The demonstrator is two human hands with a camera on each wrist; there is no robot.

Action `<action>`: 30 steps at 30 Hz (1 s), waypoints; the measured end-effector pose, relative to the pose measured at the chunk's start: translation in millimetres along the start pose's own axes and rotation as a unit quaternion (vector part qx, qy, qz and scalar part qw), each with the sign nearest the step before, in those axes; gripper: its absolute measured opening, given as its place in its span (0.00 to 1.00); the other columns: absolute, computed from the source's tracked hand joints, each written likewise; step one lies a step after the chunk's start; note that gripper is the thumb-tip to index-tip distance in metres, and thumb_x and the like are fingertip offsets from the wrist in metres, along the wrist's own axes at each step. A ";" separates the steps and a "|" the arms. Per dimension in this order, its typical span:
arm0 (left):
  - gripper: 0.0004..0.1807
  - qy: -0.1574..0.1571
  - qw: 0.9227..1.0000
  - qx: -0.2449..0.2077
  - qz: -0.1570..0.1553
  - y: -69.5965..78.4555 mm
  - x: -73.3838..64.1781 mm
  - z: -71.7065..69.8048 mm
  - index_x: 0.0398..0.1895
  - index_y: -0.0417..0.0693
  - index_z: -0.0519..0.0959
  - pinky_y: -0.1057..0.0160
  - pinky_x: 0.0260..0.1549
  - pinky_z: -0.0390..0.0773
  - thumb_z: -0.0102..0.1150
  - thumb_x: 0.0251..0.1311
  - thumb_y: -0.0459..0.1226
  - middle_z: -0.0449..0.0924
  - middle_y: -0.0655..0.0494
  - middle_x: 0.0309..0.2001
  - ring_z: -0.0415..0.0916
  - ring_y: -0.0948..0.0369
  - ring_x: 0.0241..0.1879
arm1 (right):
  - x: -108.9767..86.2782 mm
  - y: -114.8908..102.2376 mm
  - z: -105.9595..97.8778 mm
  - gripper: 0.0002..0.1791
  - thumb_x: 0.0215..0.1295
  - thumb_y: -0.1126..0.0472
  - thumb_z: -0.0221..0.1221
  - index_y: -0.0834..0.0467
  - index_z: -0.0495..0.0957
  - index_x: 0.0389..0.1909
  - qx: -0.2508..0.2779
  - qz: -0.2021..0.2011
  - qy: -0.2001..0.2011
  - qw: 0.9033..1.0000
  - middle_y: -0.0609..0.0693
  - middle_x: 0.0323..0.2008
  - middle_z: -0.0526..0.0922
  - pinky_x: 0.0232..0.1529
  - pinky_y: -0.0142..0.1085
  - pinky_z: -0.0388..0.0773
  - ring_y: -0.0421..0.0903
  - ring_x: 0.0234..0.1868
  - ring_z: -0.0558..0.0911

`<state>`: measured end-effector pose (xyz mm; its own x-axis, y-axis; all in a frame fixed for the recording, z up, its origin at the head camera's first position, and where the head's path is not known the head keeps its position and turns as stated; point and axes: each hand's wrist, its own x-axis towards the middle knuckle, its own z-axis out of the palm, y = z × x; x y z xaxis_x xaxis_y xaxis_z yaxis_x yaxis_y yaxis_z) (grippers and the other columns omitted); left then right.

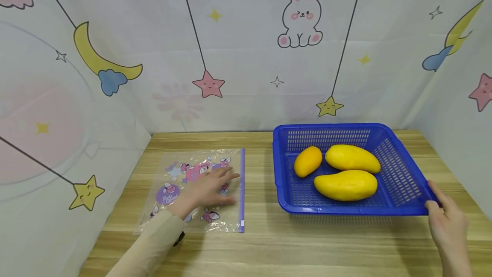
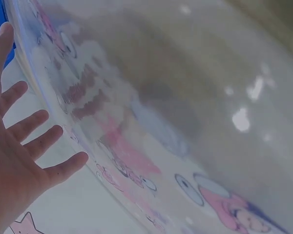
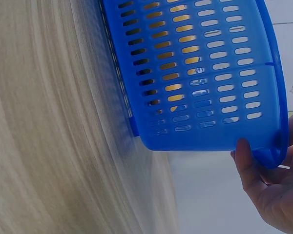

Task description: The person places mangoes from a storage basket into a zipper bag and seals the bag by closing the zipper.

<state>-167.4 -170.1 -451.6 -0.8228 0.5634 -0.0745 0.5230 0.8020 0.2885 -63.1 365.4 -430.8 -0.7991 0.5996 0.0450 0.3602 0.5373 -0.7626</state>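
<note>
My left hand [image 1: 209,189], fingers spread, is over a clear zip bag [image 1: 165,174] printed with pink and purple cartoons. The bag lies flat, its purple slider strip [image 1: 242,183] along the right side. In the left wrist view the fingers [image 2: 41,141] look straight and hold nothing. My right hand [image 1: 447,221] grips the near right corner of a blue plastic basket [image 1: 282,202], thumb and fingers pinching its rim, as the right wrist view also shows. Inside the basket are a small orange-yellow mango [image 1: 308,162] and two larger yellow mangoes [image 1: 346,185].
A wood-grain table [image 1: 261,251] carries the bag at left and the basket at right. Behind and on both sides hangs a white cloth [image 1: 246,46] printed with stars, moons and rabbits, bordering the tabletop.
</note>
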 end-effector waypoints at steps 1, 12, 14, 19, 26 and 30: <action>0.42 0.001 1.000 -0.002 0.002 1.1 1.2 0.2 0.70 0.59 0.64 0.33 0.67 0.57 0.62 0.53 0.61 0.57 0.47 0.73 0.57 0.46 0.72 | -0.1 0.0 0.0 0.29 0.67 0.60 0.43 0.43 0.60 0.70 0.000 0.001 0.001 1.000 0.60 0.68 0.67 0.39 0.25 0.58 0.25 0.47 0.64; 0.44 -0.015 1.000 0.011 0.010 6.9 14.6 1.7 0.70 0.65 0.63 0.34 0.66 0.59 0.63 0.48 0.63 0.56 0.47 0.74 0.57 0.45 0.72 | 0.1 -3.4 -0.4 0.29 0.67 0.61 0.44 0.45 0.62 0.70 -0.001 -0.010 0.011 1.000 0.60 0.64 0.71 0.36 0.27 0.58 0.22 0.38 0.60; 0.43 -0.019 1.000 0.017 0.015 7.7 17.3 1.0 0.69 0.65 0.65 0.33 0.64 0.61 0.63 0.47 0.63 0.56 0.46 0.74 0.58 0.44 0.71 | -0.3 -4.4 -0.8 0.29 0.67 0.61 0.44 0.45 0.61 0.70 -0.002 -0.011 0.009 1.000 0.61 0.64 0.71 0.36 0.27 0.58 0.22 0.38 0.60; 0.40 -0.033 0.999 0.027 0.026 8.9 20.5 0.5 0.66 0.64 0.69 0.32 0.60 0.66 0.63 0.48 0.61 0.59 0.44 0.72 0.57 0.40 0.70 | 0.3 -5.1 -1.0 0.29 0.66 0.61 0.44 0.46 0.62 0.70 -0.003 -0.014 0.008 1.000 0.62 0.66 0.70 0.36 0.27 0.58 0.22 0.38 0.60; 0.39 -0.035 0.998 0.040 0.033 9.0 21.4 2.6 0.64 0.62 0.71 0.34 0.60 0.67 0.63 0.48 0.63 0.60 0.44 0.71 0.58 0.40 0.70 | 0.2 -2.2 -0.6 0.29 0.67 0.61 0.43 0.46 0.61 0.70 0.000 -0.018 0.004 1.000 0.62 0.67 0.68 0.35 0.25 0.58 0.22 0.43 0.62; 0.39 -0.036 0.998 0.033 0.032 9.3 21.2 2.9 0.64 0.61 0.71 0.32 0.60 0.66 0.63 0.47 0.63 0.60 0.43 0.72 0.58 0.40 0.70 | -0.1 1.5 0.4 0.29 0.67 0.61 0.43 0.45 0.61 0.70 0.006 -0.020 0.002 1.000 0.61 0.68 0.66 0.35 0.23 0.58 0.22 0.47 0.64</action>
<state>-179.4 -150.2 -453.3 -0.7709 0.6243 -0.1262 0.5890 0.7742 0.2316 -62.7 365.9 -432.1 -0.8104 0.5807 0.0778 0.3231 0.5537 -0.7674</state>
